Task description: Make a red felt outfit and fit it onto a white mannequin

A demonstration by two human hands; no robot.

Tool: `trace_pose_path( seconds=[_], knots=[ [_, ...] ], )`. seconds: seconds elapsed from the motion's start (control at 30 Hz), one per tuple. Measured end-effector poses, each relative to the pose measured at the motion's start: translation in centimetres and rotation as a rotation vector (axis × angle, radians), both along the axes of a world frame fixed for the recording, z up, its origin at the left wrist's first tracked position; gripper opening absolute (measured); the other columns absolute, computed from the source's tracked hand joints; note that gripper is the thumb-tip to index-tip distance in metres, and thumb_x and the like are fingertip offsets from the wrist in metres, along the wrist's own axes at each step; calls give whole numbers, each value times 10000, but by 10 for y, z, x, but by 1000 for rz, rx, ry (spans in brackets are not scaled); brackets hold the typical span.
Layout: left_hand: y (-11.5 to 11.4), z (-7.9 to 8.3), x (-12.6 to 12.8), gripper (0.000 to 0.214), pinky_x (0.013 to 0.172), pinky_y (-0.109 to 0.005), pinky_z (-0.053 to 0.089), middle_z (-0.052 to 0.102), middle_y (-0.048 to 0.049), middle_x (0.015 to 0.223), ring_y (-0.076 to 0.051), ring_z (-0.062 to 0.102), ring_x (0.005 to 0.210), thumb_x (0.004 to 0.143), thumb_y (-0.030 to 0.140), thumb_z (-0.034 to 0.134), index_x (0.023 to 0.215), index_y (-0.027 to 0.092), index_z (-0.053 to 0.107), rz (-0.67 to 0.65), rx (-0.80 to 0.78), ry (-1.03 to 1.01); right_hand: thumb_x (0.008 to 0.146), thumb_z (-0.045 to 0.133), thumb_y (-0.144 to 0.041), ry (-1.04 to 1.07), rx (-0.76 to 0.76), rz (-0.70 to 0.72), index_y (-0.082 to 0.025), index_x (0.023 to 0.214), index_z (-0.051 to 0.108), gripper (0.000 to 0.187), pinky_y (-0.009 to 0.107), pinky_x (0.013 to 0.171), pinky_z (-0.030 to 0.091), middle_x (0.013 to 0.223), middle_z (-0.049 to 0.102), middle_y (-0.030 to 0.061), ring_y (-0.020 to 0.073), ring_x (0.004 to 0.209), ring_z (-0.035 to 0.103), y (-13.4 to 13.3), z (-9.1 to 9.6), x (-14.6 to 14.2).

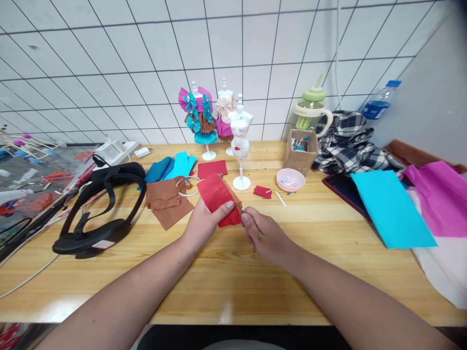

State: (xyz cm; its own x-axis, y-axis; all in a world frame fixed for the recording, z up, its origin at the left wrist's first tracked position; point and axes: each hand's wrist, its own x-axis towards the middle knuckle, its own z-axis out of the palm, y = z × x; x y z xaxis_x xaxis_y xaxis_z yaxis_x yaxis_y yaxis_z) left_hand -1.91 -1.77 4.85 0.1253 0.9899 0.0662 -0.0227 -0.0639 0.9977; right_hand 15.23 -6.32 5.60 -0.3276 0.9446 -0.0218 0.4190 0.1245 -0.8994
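Observation:
My left hand (206, 214) is closed on a folded piece of red crepe paper (215, 192), its thumb pressed on top. A strip of brown crepe paper (233, 193) shows behind the red one along its right edge. At that edge, my right hand (264, 233) is closed around what looks like a pair of scissors (240, 210); only a short dark metal part shows, and the fingers cover the rest. A white mini dress form (241, 126) with a small red mark stands just beyond the paper. A small red paper piece (262, 192) lies to its right.
Two dressed mini forms (199, 116) stand by the tiled wall. Brown sheets (170, 197), a white ring (178, 183) and a black headset (105, 214) are left. On the right are a pink bowl (291, 180), cardboard box (299, 153), green-lidded cup (310, 109) and turquoise paper (394, 209).

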Motion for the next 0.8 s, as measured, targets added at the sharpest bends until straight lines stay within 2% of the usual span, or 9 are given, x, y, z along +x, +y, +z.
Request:
trace_pose_path(
  seconds=[0.27, 0.47, 0.8],
  knots=[
    [0, 4, -1, 509, 845, -401, 517, 704, -85, 1045, -284, 652, 988, 680, 377, 794, 1101, 173, 593, -1, 14, 58, 1006, 221, -495, 30, -31, 20, -235, 800, 384, 370, 250, 538, 351, 526, 478, -62, 124, 502, 493, -1, 0, -2],
    [-2, 4, 1, 469, 837, -394, 520, 705, -83, 1032, -276, 659, 960, 700, 359, 783, 1086, 172, 594, -41, 6, 44, 1009, 231, -478, 33, 1, 0, -237, 804, 391, 355, 252, 534, 349, 559, 493, -56, 125, 512, 491, -1, 0, -2],
    [-3, 4, 1, 422, 824, -381, 517, 705, -73, 1014, -266, 659, 936, 707, 360, 776, 1046, 178, 602, -32, 6, 53, 1006, 229, -481, 6, 9, -11, -239, 790, 392, 364, 262, 550, 367, 596, 501, -40, 140, 550, 517, -1, 1, -2]
  ],
)
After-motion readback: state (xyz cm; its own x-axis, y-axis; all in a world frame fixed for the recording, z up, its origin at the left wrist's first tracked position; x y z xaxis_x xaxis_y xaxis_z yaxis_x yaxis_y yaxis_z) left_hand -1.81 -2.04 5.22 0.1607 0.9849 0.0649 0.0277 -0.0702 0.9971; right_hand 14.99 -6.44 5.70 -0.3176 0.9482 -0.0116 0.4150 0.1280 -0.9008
